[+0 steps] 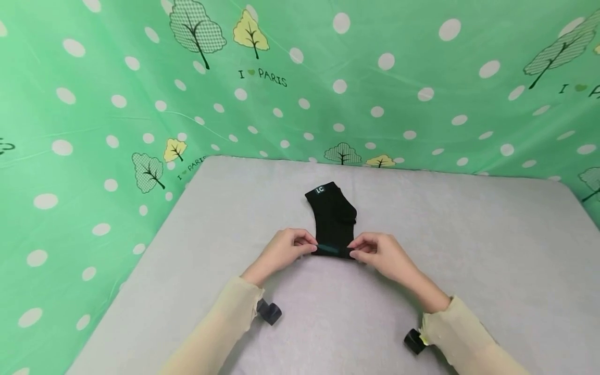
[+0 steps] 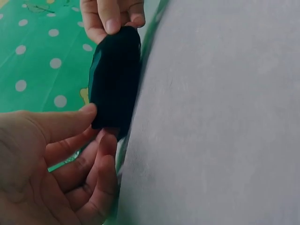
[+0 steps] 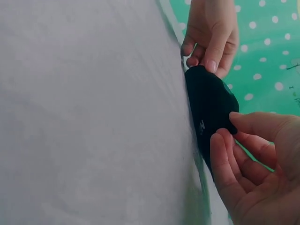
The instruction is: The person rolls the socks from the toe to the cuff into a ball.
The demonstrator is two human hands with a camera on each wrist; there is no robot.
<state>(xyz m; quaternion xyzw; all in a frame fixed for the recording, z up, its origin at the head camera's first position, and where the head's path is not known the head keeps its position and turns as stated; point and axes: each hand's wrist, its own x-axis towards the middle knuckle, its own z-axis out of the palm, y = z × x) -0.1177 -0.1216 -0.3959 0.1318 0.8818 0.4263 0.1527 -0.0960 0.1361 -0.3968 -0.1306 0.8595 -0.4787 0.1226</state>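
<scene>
A black sock point(image 1: 333, 219) with a white "LC" mark at its far end lies on the grey table point(image 1: 469, 250), running away from me. My left hand point(image 1: 286, 250) pinches the near left corner of the sock between thumb and fingers. My right hand point(image 1: 377, 252) pinches the near right corner the same way. In the left wrist view the left hand point(image 2: 70, 154) holds the sock point(image 2: 115, 79) at its lower edge, with the right hand point(image 2: 110, 16) at the far end. In the right wrist view the right hand point(image 3: 251, 154) grips the sock point(image 3: 211, 105), and the left hand point(image 3: 211, 35) is beyond it.
Green cloth point(image 1: 117, 104) printed with white dots and trees hangs behind and to both sides of the table. The table's left edge point(image 1: 140, 271) slants toward me. Small black wrist cameras point(image 1: 269, 311) sit under both cream sleeves.
</scene>
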